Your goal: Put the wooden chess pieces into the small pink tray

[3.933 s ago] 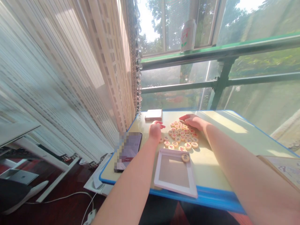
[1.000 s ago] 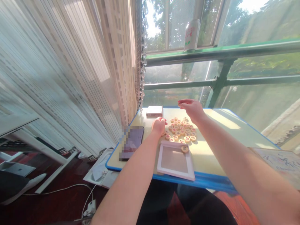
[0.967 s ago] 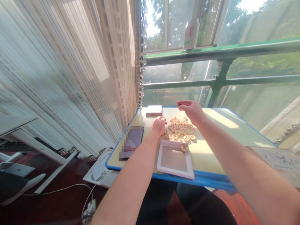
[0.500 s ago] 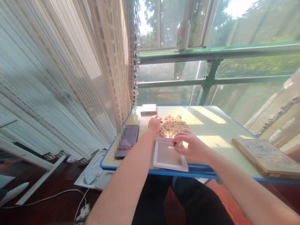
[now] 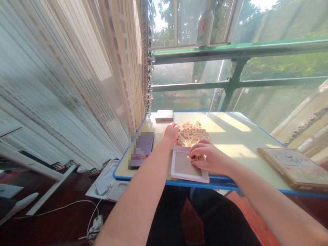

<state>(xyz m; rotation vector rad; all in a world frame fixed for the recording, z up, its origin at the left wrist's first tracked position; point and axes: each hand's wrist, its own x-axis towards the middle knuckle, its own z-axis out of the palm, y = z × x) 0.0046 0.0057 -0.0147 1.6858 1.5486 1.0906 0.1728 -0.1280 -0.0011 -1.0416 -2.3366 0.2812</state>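
Observation:
My right hand (image 5: 206, 155) is over the right side of a shallow, light-coloured open box (image 5: 176, 171). Its fingers are closed around a few round wooden Chinese chess pieces (image 5: 196, 157), partly covered by the fingers. Whether these pieces touch the box floor I cannot tell. My left hand (image 5: 171, 132) is curled at the left edge of a spread of Chinese chess pieces (image 5: 194, 131) on the table. What its fingers hold, if anything, is hidden. The spread pieces lie flat behind the box, several with red or dark characters.
The pale table (image 5: 235, 133) has a blue edge. A small white box (image 5: 164, 115) stands at the back left, and a phone-like dark device (image 5: 145, 150) lies left of my forearm. At the right is a flat framed box (image 5: 294, 164). A can (image 5: 204, 29) stands on the window rail.
My right hand has lowered slightly toward the box floor with the pieces in it. My left hand stays curled beside the spread pieces. The whole view has shifted a little.

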